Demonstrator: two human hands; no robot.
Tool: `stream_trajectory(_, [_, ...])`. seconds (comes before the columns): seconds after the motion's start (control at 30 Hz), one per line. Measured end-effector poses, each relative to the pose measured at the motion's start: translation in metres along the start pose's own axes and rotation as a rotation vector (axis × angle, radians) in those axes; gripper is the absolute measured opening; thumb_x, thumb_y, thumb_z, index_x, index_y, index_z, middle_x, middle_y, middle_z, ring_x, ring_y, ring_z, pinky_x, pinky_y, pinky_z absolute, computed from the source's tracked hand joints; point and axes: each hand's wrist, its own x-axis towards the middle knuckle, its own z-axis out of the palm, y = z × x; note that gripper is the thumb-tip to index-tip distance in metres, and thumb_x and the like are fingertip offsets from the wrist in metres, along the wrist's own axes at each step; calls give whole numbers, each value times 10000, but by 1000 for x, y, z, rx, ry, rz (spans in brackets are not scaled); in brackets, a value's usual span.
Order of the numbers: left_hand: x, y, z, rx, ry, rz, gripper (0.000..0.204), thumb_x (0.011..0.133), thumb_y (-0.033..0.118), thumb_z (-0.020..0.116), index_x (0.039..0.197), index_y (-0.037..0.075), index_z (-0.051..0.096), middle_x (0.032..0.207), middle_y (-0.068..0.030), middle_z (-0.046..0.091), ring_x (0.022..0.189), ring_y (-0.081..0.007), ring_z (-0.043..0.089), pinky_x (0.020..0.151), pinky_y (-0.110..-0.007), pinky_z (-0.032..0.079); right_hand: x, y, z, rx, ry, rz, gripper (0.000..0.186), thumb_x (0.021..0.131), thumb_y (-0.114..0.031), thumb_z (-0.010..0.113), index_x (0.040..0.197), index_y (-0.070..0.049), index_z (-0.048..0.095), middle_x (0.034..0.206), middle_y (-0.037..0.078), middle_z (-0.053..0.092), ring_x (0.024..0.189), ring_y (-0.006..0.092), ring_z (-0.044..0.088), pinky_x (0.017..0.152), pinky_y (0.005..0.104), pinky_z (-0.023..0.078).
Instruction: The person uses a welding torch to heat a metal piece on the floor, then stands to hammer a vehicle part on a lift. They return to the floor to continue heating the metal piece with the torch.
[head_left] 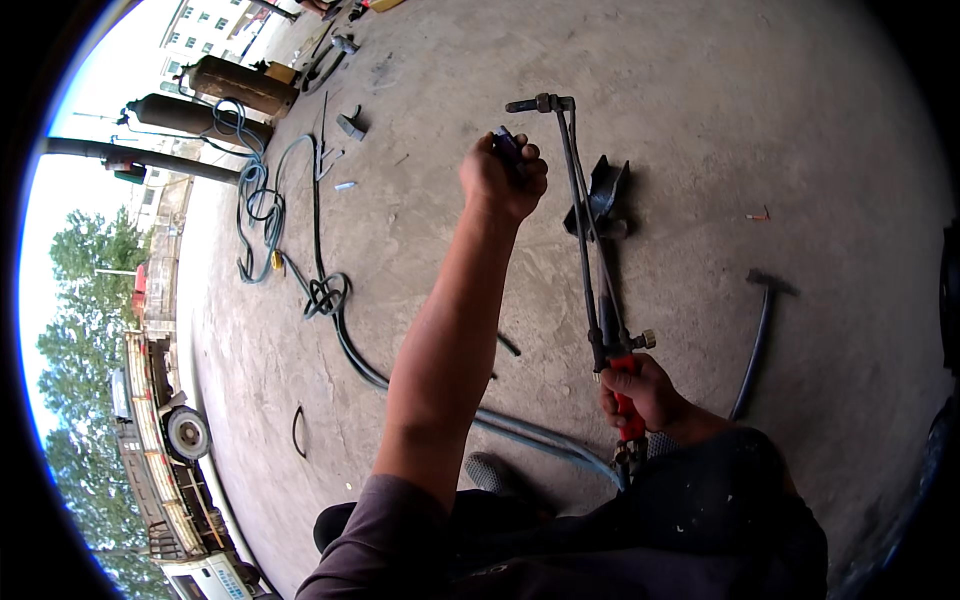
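My left hand (503,172) is stretched forward, its fingers closed around a small dark-purple lighter (508,147), partly hidden by the fingers. In my right hand (647,393) is a cutting torch (583,215), gripped by its red handle. The torch's slim tubes run away from me to a bent head with a dark nozzle (521,105), which points left, a short way beyond my left hand. No flame shows at the nozzle. Twin hoses (545,440) join the torch at its lower end. A black angled metal piece (603,195) lies on the floor behind the torch tubes.
A hammer (768,300) lies on the concrete floor at right. Tangled hoses (262,205) stretch toward two gas cylinders (235,84) at the far left. A metal block (351,124) and a curved rod (298,432) lie left of me. A truck (165,450) stands outside.
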Motion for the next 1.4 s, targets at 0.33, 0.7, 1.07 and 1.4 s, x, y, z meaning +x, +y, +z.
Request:
stream_trajectory(0.33, [-32, -35, 6, 192, 94, 6, 579, 1028, 613, 412, 914, 66, 566, 703, -49, 559, 573, -145, 454, 457, -265, 323, -5, -4, -9, 20, 8, -67, 268, 1007, -286, 632, 878, -63, 554, 688, 95, 585, 543, 182, 549, 491, 332, 454])
stream_trajectory(0.7, [-228, -158, -50, 1371, -886, 649, 610, 773, 257, 863, 1278, 26, 612, 686, -64, 528, 602, -253, 570, 553, -363, 445, -11, -15, -33, 176, 75, -106, 280, 1012, -280, 593, 1114, -20, 572, 766, 119, 646, 682, 256, 678, 666, 379, 561])
stream_trajectory(1.07, [-227, -186, -63, 1478, -871, 543, 601, 796, 220, 785, 1341, 73, 578, 879, -96, 655, 766, -318, 669, 697, -419, 541, 0, -9, -36, 207, 145, -46, 239, 990, -287, 668, 888, -100, 558, 690, 32, 530, 557, 160, 534, 476, 313, 445])
stream_trajectory(1.4, [-226, -192, -77, 1417, -830, 546, 592, 797, 237, 803, 1321, 72, 584, 862, -94, 651, 748, -315, 666, 664, -411, 530, 3, -8, -34, 180, 242, -34, 258, 961, -281, 713, 868, -105, 549, 683, 38, 530, 536, 162, 510, 459, 311, 425])
